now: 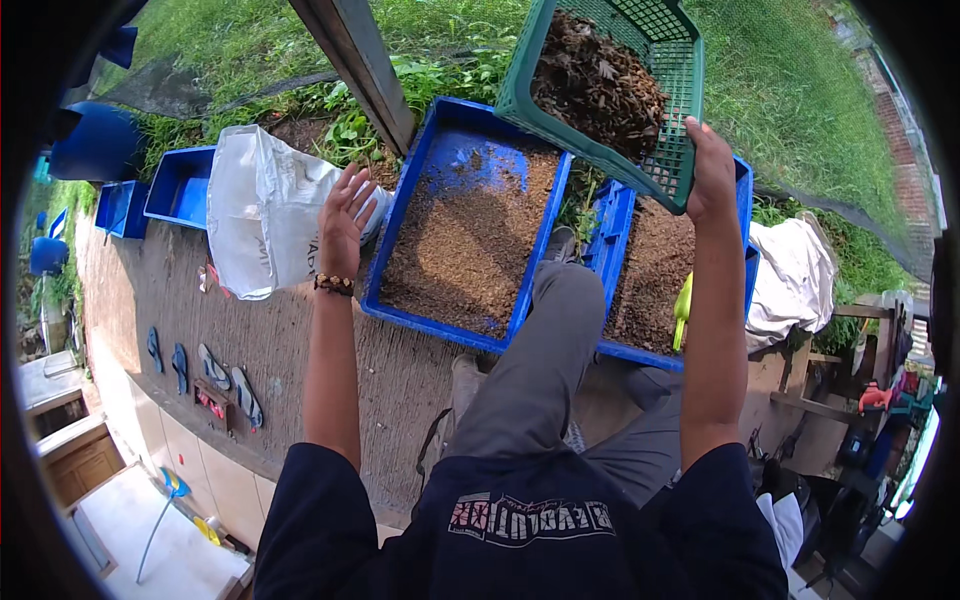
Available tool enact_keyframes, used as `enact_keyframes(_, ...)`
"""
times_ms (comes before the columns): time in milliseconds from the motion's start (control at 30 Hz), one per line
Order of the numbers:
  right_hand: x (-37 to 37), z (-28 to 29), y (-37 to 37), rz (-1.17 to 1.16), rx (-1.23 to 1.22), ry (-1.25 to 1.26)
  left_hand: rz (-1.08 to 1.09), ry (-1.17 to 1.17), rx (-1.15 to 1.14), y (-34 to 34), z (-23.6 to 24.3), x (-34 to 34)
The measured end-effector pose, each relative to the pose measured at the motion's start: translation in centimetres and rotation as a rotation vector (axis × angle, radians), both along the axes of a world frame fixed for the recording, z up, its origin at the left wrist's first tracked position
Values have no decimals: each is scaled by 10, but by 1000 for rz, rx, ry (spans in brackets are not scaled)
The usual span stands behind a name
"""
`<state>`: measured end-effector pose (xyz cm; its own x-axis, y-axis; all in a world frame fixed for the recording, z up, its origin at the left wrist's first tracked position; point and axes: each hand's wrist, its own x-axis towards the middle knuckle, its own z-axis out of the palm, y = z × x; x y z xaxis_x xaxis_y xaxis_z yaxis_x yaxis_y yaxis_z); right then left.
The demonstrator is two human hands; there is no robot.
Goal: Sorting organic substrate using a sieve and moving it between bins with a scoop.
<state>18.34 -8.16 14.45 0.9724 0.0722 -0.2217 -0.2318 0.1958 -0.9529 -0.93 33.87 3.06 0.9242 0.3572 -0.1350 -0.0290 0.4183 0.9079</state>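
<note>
My right hand (711, 172) grips the near right corner of a green plastic basket (684, 95), which is tilted so that the dark brown, leafy or chip-like matter (600, 85) inside shows. The basket is held above the gap between two blue trays. My left hand (343, 222) is raised with its fingers apart, holding nothing, to the left of the left blue tray (378, 285). That tray contains a spread of light brown grainy material (465, 240). Darker brown grainy material (655, 265) lies in the right blue tray (628, 352), partly hidden by the basket and my right arm.
A bright green scoop (683, 312) is in the right tray. White sacks (250, 215) lie left of the trays and a white cloth or sack (792, 280) right of them. A post (352, 65) rises behind. Sandals (246, 397) lie on the concrete floor (330, 370).
</note>
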Motion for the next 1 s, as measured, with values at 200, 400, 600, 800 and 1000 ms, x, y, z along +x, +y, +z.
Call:
enact_keyframes(200,-5,-6,-153,-320,-63,8,9,488,7,-24,-70,-77)
enact_keyframes(400,-36,-71,-337,-691,-449,-42,-83,681,48,-57,-117,-129)
enact_keyframes(600,-89,-124,-492,-675,-850,199,-239,773,218,-75,-125,-132)
enact_keyframes(800,-112,-149,-593,-618,-1025,212,-261,855,327,-111,-127,-116)
enact_keyframes(1000,-103,-157,-651,-580,-1057,229,-444,735,573,-130,-154,-89)
